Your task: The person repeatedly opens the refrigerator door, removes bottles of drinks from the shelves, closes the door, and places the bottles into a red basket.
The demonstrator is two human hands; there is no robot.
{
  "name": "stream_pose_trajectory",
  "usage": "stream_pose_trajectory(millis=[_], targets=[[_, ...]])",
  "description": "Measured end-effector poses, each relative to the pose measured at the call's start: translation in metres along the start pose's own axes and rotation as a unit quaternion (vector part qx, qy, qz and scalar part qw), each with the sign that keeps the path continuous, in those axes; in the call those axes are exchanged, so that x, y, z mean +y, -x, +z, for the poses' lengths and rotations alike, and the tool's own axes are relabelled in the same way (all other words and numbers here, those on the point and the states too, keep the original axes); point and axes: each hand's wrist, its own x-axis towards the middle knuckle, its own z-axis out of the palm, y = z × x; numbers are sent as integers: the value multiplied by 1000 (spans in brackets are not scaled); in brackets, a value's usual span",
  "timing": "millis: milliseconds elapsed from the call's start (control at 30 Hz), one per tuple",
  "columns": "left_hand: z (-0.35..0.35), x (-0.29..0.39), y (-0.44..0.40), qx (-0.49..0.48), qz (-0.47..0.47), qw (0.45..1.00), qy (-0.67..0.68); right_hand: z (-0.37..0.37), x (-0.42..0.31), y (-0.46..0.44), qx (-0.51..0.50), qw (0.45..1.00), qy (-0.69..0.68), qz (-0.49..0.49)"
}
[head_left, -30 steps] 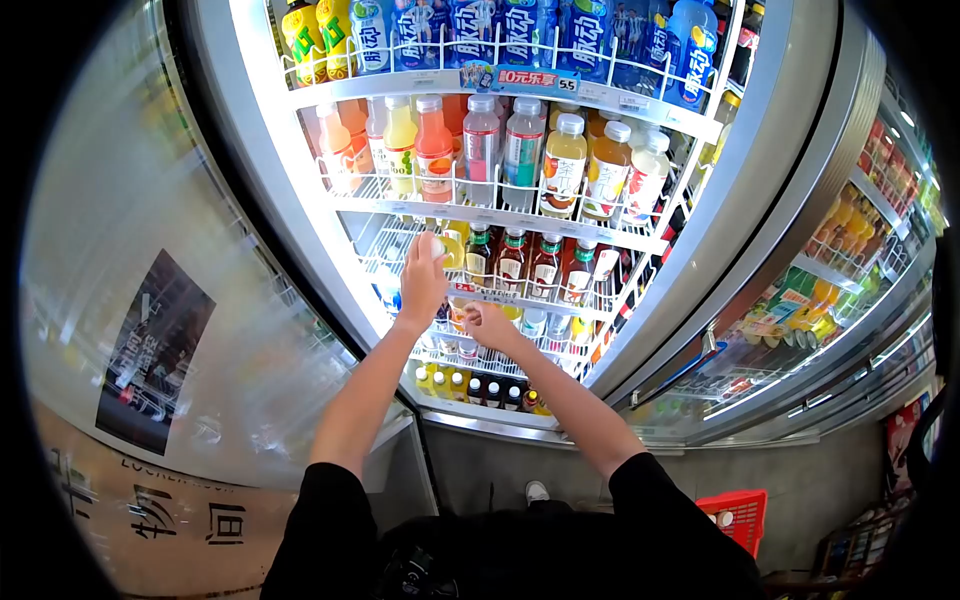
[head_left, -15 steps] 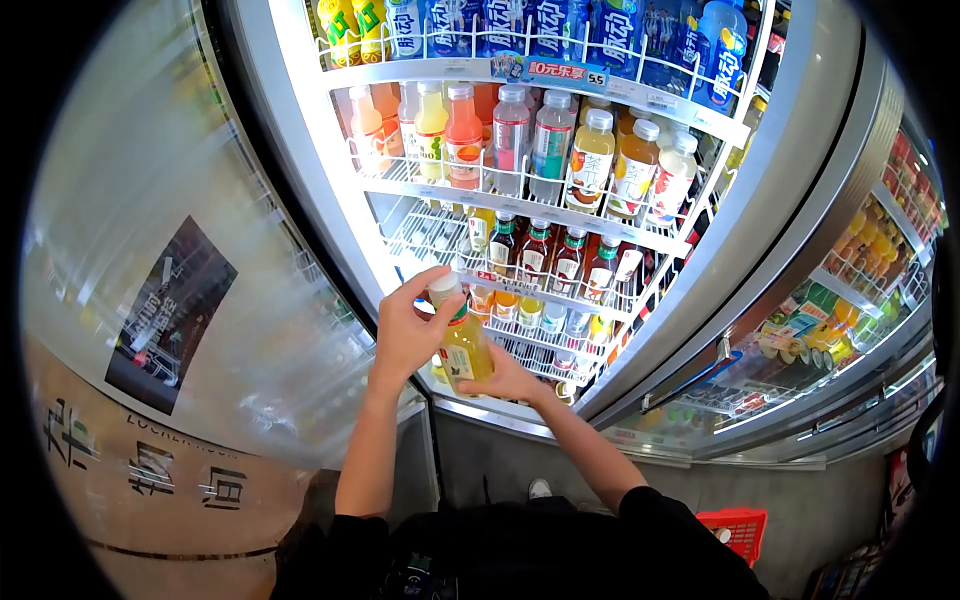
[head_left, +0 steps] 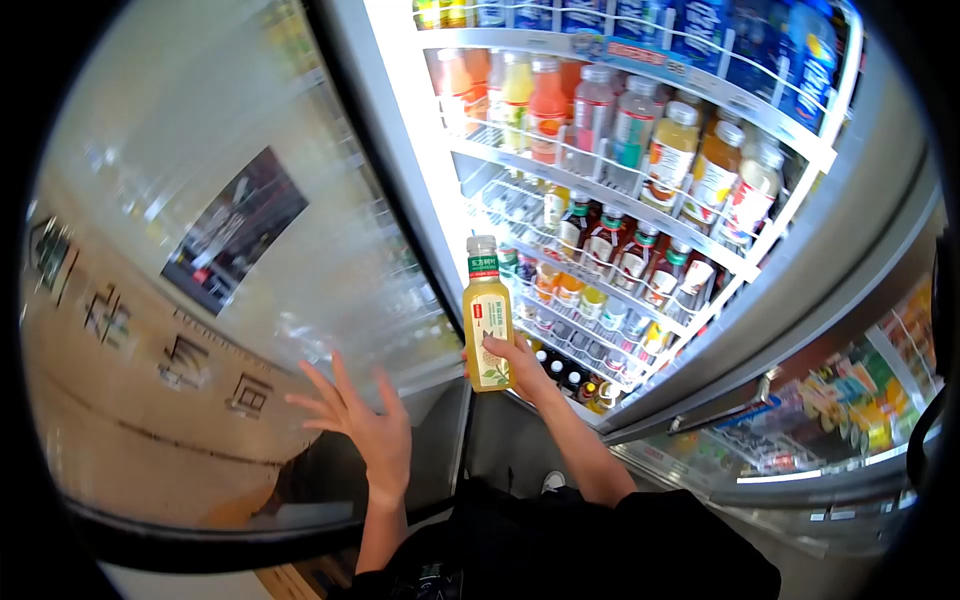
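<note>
My right forearm reaches forward, the right grip (head_left: 524, 370) closed around the lower part of the bottle (head_left: 489, 308), held nearly upright before the left front edges of the shelves (head_left: 560, 176). My left grip (head_left: 374, 432) is raised, empty, fingers spread wide, against the open door (head_left: 345, 235) in view; bare floor (head_left: 500, 440) shows between the door's edge and the shelves.

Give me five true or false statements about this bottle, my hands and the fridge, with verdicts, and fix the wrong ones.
1. The right hand holds the bottle. True.
2. Both hands grip the bottle. False: the left hand is open, apart from it.
3. The cap is off the bottle. False: it is on.
4. The label faces the camera. True.
5. The door beside the left hand is shut. False: it stands open.
</note>
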Motion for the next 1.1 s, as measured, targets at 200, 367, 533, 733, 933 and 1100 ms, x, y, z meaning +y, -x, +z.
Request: stream_pose_trajectory(millis=[200,367,533,733,933,1100], targets=[[-35,-33,65,-116,-57,973,-192,31,44,6,-92,991,-39,92],[-35,-45,81,-163,-47,965,-200,61,63,18,-122,987,-51,96],[-32,-41,87,-149,-11,976,-158,68,53,42,-115,991,-24,70],[-56,-36,99,-171,70,983,-18,80,47,77,-37,998,-26,33],[-119,-35,113,-118,168,943,260,104,56,112,2,999,-33,-32],[-165,-56,145,-136,234,879,392,125,83,159,-10,995,-53,-86]])
